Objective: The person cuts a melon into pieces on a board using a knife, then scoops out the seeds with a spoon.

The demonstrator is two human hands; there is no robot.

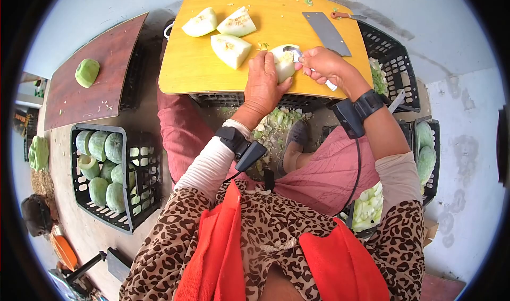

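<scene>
My left hand (264,88) is closed around a pale peeled piece of winter melon (284,70) at the near edge of the yellow tabletop (287,19). A metal spoon (293,51) is gripped in my right hand (328,70), its bowl against the seedy core of that piece. The spoon's pale handle end sticks out below my right hand. Just beyond my left hand lies a cut melon wedge (231,50), with two more wedges, one at left (200,22) and one at right (237,22), behind it. Seeds show on their cut faces.
A cleaver (326,32) and a wooden-handled knife (348,15) lie at the table's right. Left stands a black crate (127,179) of whole melons; a peeled melon (87,73) rests on a brown board (69,99). More crates stand at right. Scraps (276,128) litter the floor.
</scene>
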